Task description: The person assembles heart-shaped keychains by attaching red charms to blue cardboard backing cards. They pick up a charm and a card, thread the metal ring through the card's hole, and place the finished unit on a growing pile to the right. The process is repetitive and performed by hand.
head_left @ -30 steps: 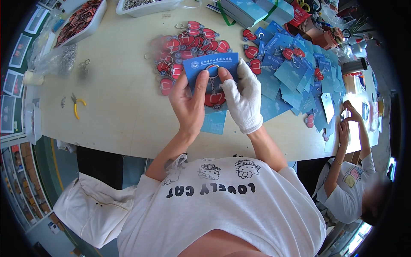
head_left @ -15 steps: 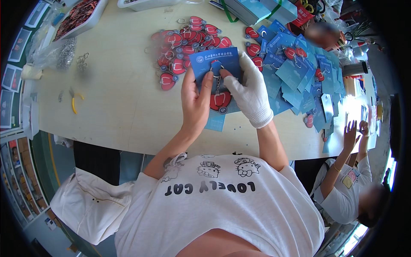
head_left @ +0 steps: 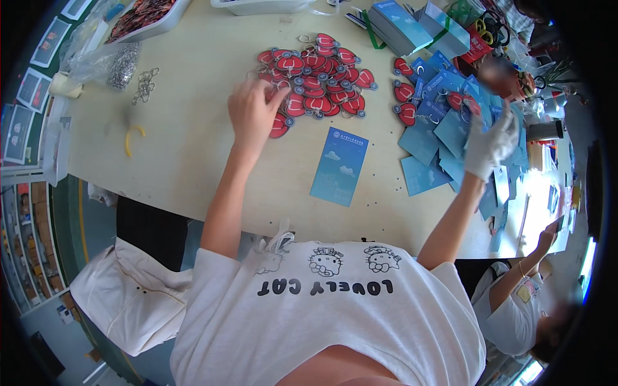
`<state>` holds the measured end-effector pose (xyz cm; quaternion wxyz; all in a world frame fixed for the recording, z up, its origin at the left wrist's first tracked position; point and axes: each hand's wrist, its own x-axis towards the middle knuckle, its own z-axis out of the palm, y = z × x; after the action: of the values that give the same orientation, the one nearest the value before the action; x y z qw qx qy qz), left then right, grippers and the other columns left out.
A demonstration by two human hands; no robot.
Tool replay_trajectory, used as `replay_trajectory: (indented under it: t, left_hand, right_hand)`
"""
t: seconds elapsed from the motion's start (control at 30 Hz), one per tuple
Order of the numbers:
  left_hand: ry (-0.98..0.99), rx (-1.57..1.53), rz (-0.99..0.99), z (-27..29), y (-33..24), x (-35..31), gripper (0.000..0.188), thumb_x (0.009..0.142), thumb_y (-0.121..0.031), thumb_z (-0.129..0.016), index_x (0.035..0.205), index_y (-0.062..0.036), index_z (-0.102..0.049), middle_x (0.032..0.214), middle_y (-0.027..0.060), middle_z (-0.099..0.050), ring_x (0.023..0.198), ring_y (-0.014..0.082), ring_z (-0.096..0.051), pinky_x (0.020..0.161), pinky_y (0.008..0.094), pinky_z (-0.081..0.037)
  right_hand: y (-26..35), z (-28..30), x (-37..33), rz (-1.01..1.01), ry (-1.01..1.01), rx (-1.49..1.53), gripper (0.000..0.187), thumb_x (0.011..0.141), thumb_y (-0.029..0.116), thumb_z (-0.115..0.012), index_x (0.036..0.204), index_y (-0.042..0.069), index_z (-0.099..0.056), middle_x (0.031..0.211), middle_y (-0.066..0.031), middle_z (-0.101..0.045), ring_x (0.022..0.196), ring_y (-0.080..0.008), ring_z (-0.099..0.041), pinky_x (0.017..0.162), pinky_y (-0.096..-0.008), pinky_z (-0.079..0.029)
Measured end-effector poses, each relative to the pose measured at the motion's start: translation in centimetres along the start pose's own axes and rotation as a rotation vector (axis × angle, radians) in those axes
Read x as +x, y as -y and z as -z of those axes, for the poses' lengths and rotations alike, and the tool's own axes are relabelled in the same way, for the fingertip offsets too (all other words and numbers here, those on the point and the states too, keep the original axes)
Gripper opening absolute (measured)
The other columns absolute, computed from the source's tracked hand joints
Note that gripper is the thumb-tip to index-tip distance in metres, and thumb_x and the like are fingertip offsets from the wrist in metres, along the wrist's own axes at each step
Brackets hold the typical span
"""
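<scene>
My left hand (head_left: 253, 114), bare, reaches to the left edge of a heap of red keychains (head_left: 315, 96). Its thumb and fingers are apart, close to a metal ring, with nothing seen held. The keychains carry white markings, small blue discs and metal rings. Over a spread of blue cards at the right is my right hand (head_left: 492, 143), in a white glove. Its fingers look spread, somewhat blurred, beside a red keychain (head_left: 455, 100) lying on the cards. One blue card (head_left: 341, 166) with white clouds lies flat on the table between my hands.
Bundled blue cards (head_left: 394, 26) with green bands stand at the back right. At left are loose metal chains (head_left: 145, 86), a bag of metal parts (head_left: 122, 65) and a yellow-handled tool (head_left: 132, 140). A white tray (head_left: 151, 24) stands farther back. A co-worker's arm (head_left: 524, 270) is at right.
The card and keychain held between both hands are gone from them. My left hand has moved left to the keychain heap; my right hand has moved right over the cards.
</scene>
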<state>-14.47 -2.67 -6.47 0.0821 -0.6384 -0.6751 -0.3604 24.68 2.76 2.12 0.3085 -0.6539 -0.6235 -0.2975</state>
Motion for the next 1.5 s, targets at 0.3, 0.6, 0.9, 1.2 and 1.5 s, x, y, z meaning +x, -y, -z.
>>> replay_trajectory:
  t: [0.3,0.6,0.9,1.2,1.5]
  left_hand:
    - [0.082,-0.625,0.205,1.1,-3.5,1.1,0.015,0.080,-0.011,-0.072,0.082,0.0015,-0.064,0.081,0.0041,-0.062,0.070,0.0106,-0.054,0.067,0.0252,-0.043]
    - [0.317,-1.075,0.194,3.6,-8.7,0.3,0.027,0.082,-0.017,-0.072,0.098,-0.0004,-0.059,0.090,0.0045,-0.061,0.078,0.0110,-0.055,0.069,0.0254,-0.043]
    - [0.640,-0.054,-0.086,3.3,-10.9,-8.2,0.098,0.067,-0.047,-0.076,0.133,0.0091,-0.032,0.134,0.0247,-0.035,0.129,0.0383,-0.030,0.102,0.0492,-0.029]
    - [0.560,-0.214,-0.078,1.8,-10.4,-11.6,0.099,0.074,-0.034,-0.074,0.142,0.0091,-0.016,0.150,0.0250,-0.012,0.141,0.0399,-0.010,0.111,0.0529,-0.012]
    - [0.293,-1.196,0.602,3.0,-10.6,-9.7,0.089,0.072,0.008,-0.072,0.144,-0.0051,-0.022,0.144,0.0209,-0.026,0.125,0.0266,-0.041,0.100,0.0373,-0.039]
  right_hand:
    - [14.7,2.1,-4.9,0.160,0.585,1.068,0.035,0.074,0.010,-0.073,0.107,0.006,-0.063,0.098,-0.0099,-0.063,0.090,-0.0210,-0.061,0.077,-0.0324,-0.048]
    - [13.9,1.8,-5.9,-0.334,0.934,1.657,0.019,0.085,0.002,-0.057,0.103,-0.004,-0.060,0.093,-0.0064,-0.066,0.083,-0.0104,-0.063,0.073,-0.0248,-0.053]
    - [7.4,3.9,-9.8,-0.646,1.091,1.645,0.026,0.094,0.024,-0.048,0.105,0.001,-0.056,0.090,0.0004,-0.055,0.083,-0.0067,-0.049,0.077,-0.0216,-0.039]
    - [9.2,7.4,-12.8,-1.245,1.201,1.854,0.020,0.093,0.021,-0.052,0.098,0.003,-0.048,0.097,-0.0053,-0.052,0.089,-0.0176,-0.058,0.077,-0.0324,-0.046]
    - [12.3,4.9,-13.3,-0.787,1.356,1.603,0.014,0.088,0.015,-0.055,0.091,0.002,-0.052,0.078,-0.0009,-0.052,0.081,-0.0099,-0.057,0.067,-0.0281,-0.046]
